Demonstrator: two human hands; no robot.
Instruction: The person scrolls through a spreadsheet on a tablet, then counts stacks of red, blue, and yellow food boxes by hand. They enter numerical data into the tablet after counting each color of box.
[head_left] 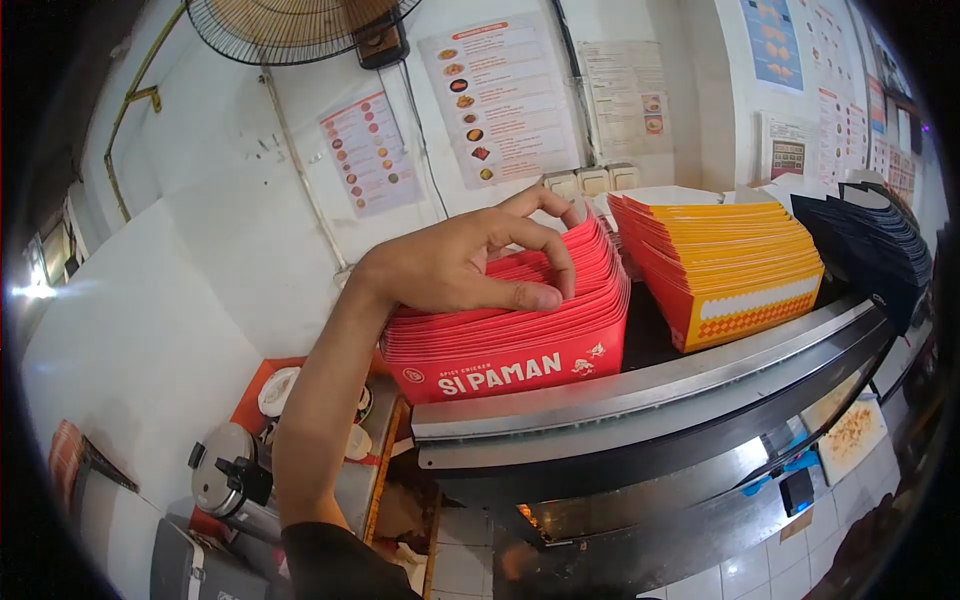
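My left hand [470,262] reaches in from the lower left, under a black sleeve [340,565]. Its fingers are bent, with thumb and index finger closed at the upper rims of a stack of nested red paper food boxes [510,350]. White lettering on the front box reads "SI PAMAN". How many boxes the fingers pinch is hidden. Just right of this stack stands a second stack of yellow and red boxes [745,270], and beyond it a dark navy stack [870,245]. My right hand does not show.
The stacks stand on a metal-edged shelf [650,375] above a steel surface [640,540]. At lower left are a lidded metal cooker [225,465] and a grey box [190,565]. Menu sheets [500,100] hang on the wall, below a fan [290,25].
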